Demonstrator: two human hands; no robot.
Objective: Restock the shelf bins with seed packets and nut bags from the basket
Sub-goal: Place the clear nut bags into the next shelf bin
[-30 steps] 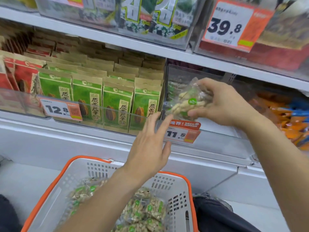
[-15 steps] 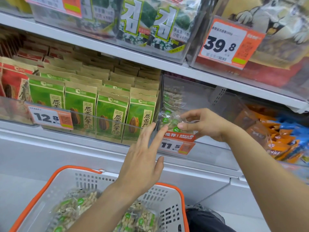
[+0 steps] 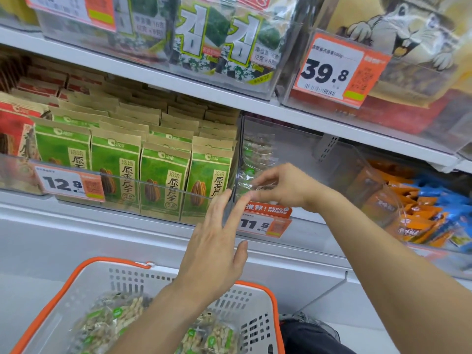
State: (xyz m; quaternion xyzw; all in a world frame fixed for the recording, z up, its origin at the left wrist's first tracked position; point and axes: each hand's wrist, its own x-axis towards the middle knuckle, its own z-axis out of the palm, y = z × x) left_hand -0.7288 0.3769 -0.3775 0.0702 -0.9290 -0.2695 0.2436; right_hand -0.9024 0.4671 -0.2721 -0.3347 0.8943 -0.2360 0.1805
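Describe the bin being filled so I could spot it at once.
Find the middle shelf. Right of the green seed packets sits a clear plastic bin, where the right hand reaches. It alone carries an orange 11.5 price tag and looks nearly empty beside its packed neighbours.

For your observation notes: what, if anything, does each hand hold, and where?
Right hand pinches a clear nut bag by its top edge; left hand holds nothing.
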